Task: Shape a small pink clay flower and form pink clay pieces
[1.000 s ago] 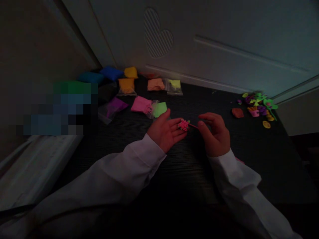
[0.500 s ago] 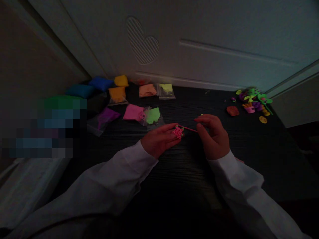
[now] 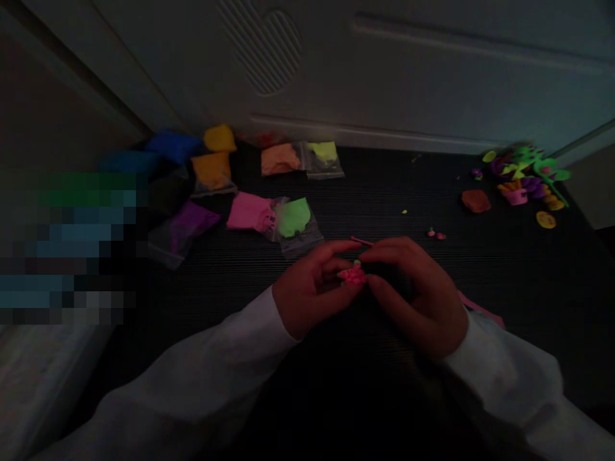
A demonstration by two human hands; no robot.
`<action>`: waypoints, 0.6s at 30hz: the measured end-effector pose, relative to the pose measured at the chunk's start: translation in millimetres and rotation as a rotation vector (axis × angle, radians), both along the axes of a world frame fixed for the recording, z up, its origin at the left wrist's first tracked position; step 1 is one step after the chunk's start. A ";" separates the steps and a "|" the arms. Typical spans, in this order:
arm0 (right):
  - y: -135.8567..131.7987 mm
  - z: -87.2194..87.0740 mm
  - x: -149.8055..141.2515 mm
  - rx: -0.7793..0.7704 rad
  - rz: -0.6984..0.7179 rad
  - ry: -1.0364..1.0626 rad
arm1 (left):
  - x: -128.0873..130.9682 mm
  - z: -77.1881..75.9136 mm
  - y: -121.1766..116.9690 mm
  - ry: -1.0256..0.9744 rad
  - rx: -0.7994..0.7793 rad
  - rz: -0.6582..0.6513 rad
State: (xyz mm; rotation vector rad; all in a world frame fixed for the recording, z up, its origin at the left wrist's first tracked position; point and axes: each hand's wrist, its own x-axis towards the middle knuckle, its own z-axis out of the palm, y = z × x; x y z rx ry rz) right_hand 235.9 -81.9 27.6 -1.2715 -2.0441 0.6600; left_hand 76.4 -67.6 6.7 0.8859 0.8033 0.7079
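Note:
A small pink clay flower (image 3: 353,275) with bits of green at its edge sits between the fingertips of both hands, above the dark table. My left hand (image 3: 314,288) pinches it from the left, thumb in front and fingers behind. From the right, the thumb and forefinger of my right hand (image 3: 418,298) close on its edge. Just beyond the fingertips a thin pink stick tool (image 3: 361,241) shows; its right part is hidden behind my right hand, and I cannot tell whether it is held or lying down.
Bagged clay stands at the back left, including a pink pack (image 3: 250,212), a light green bag (image 3: 294,218) and an orange pack (image 3: 212,171). Small clay pieces (image 3: 435,235) and a reddish lump (image 3: 476,201) lie right. Finished clay models (image 3: 519,182) crowd the far right corner by the white panel (image 3: 423,83).
My right hand has moved left to the flower, and the stick tool no longer reaches across to it. The flower has turned and sits slightly lower. The view has shifted, uncovering small clay pieces.

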 end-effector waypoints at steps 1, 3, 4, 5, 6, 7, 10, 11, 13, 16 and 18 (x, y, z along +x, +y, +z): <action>-0.1 0.0 -0.6 -0.010 0.009 -0.001 | 0.4 0.7 -1.3 0.017 0.027 0.003; 0.2 -0.2 -1.3 -0.025 0.030 -0.008 | 1.2 1.7 -3.3 0.041 0.073 0.010; 0.5 -0.3 -1.5 -0.029 0.042 -0.013 | 1.5 2.1 -4.0 0.048 0.086 0.011; 0.9 -0.3 -1.5 -0.035 0.052 -0.019 | 1.7 2.4 -4.4 0.051 0.092 0.014; 1.4 -0.4 -1.5 -0.040 0.062 -0.024 | 1.7 2.7 -4.6 0.050 0.092 0.018; 2.0 -0.5 -1.4 -0.043 0.073 -0.027 | 1.7 2.9 -4.5 0.050 0.090 0.023; 3.7 -1.4 -1.0 -0.041 0.084 -0.027 | 1.0 2.5 -3.1 0.043 0.084 0.029; 4.2 -2.0 -1.0 -0.035 0.076 -0.024 | 0.7 1.9 -2.4 0.039 0.084 0.032; 4.8 -3.6 -1.2 -0.024 0.059 -0.022 | 0.0 0.4 -0.8 0.034 0.085 0.049; 4.8 -6.0 -2.8 -0.017 0.050 -0.028 | -1.2 -1.8 1.8 0.038 0.092 0.081; 4.8 -6.2 -3.2 -0.010 0.043 -0.037 | -1.8 -3.0 3.4 0.043 0.093 0.091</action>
